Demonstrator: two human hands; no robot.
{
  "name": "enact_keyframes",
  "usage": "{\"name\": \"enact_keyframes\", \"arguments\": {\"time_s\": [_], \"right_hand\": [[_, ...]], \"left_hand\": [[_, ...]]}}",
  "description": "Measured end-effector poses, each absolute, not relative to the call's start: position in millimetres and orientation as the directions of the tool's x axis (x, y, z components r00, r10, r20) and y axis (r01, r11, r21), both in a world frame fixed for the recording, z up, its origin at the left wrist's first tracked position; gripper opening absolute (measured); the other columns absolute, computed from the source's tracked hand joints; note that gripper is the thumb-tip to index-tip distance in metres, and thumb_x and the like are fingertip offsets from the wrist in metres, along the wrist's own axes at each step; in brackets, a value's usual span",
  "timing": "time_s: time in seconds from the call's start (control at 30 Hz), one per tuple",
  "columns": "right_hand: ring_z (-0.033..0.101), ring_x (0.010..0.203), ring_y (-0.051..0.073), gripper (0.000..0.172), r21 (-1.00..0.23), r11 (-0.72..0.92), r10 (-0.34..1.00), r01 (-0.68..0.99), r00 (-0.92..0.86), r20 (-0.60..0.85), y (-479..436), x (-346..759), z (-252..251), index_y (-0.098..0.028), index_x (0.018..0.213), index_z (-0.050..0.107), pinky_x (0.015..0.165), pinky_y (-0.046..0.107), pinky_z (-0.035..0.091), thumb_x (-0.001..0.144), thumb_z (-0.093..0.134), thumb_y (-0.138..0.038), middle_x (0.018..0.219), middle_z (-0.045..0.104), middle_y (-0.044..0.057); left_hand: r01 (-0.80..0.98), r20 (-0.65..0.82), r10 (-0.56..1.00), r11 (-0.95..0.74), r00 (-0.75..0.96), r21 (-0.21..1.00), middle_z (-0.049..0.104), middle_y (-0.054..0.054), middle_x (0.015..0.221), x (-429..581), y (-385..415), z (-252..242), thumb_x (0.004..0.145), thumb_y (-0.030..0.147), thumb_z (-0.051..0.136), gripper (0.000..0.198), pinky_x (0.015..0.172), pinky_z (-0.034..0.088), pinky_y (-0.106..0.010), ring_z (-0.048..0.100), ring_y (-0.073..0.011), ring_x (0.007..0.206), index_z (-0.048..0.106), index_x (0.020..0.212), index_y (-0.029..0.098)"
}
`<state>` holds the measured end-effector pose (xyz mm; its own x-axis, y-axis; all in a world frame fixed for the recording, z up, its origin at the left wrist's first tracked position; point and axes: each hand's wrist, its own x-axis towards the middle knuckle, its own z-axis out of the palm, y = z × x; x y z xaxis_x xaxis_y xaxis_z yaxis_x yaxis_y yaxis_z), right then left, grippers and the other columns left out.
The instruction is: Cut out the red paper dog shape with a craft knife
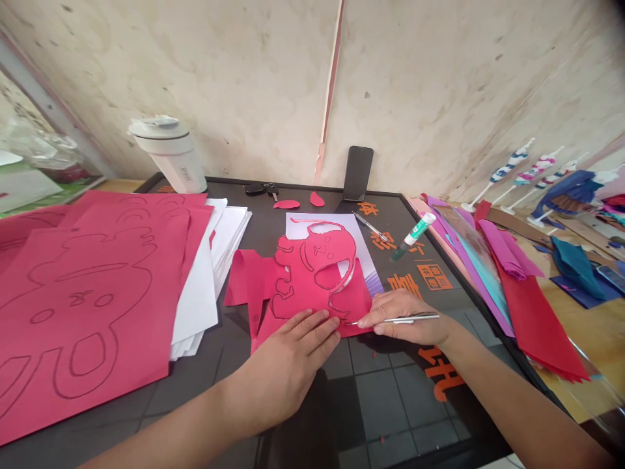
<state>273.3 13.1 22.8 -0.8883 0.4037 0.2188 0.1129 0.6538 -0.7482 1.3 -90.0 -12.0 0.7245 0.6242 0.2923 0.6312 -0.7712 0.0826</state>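
Observation:
A red paper sheet lies in front of me, with a rabbit-like figure drawn on it in dark outline. Its ears and part of its edge are cut through, and a white and lilac sheet shows beneath. My left hand rests flat on the lower part of the red paper, fingers stretched out. In my right hand is a slim silver craft knife, pinched between the fingers. Its tip touches the paper just right of my left fingertips, at the figure's lower outline.
Large red drawn sheets overlap white papers at left. Behind are a white cup, keys, two red cut-out pieces and a phone. A pen, glue stick and coloured sheets lie right.

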Motion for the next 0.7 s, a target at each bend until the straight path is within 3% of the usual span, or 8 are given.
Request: {"name": "enact_keyframes", "arguments": {"time_s": [0.33, 0.5, 0.6, 0.7], "right_hand": [[0.064, 0.068, 0.014, 0.021, -0.782, 0.615, 0.434, 0.103, -0.872, 0.226, 14.5, 276.2, 26.9, -0.014, 0.107, 0.076, 0.063, 0.024, 0.051, 0.093, 0.062, -0.023, 0.076, 0.073, 0.007], [0.064, 0.060, 0.013, 0.029, -0.842, 0.504, 0.632, 0.192, -0.746, 0.208, 3.0, 273.9, 24.3, -0.014, 0.107, 0.074, 0.060, 0.025, 0.051, 0.098, 0.053, -0.033, 0.065, 0.068, 0.002], [0.066, 0.062, 0.013, 0.030, -0.773, 0.543, 0.743, 0.327, -0.615, 0.262, -8.3, 265.3, 25.8, -0.017, 0.111, 0.071, 0.063, 0.025, 0.054, 0.100, 0.049, -0.035, 0.068, 0.070, 0.001], [0.071, 0.079, 0.017, 0.027, -0.583, 0.699, 0.689, 0.413, -0.605, 0.399, -14.7, 255.9, 26.4, -0.021, 0.113, 0.069, 0.077, 0.031, 0.055, 0.100, 0.049, -0.033, 0.089, 0.076, 0.006]], "left_hand": [[0.633, 0.290, 0.622, -0.771, 0.727, 0.067, 0.051, -0.009, 0.147, 1.4, -89.7, -11.7, 0.089, 0.010, 0.047, 0.047, 0.111, 0.040, -0.045, 0.049, -0.0290, 0.133, 0.053, 0.136, 0.013], [0.651, 0.299, 0.636, -0.757, 0.712, 0.059, 0.051, -0.012, 0.146, 2.2, -90.9, -10.4, 0.089, 0.011, 0.048, 0.048, 0.108, 0.042, -0.046, 0.050, -0.0300, 0.131, 0.053, 0.136, 0.014], [0.705, 0.299, 0.686, -0.707, 0.663, 0.058, 0.054, -0.013, 0.143, 3.5, -92.0, -7.6, 0.091, 0.013, 0.045, 0.044, 0.102, 0.046, -0.046, 0.054, -0.0307, 0.126, 0.055, 0.134, 0.014], [0.768, 0.334, 0.740, -0.637, 0.584, 0.069, 0.058, -0.012, 0.139, 4.3, -92.7, -6.5, 0.096, 0.020, 0.041, 0.042, 0.097, 0.048, -0.047, 0.057, -0.0311, 0.119, 0.056, 0.135, 0.014]]}}
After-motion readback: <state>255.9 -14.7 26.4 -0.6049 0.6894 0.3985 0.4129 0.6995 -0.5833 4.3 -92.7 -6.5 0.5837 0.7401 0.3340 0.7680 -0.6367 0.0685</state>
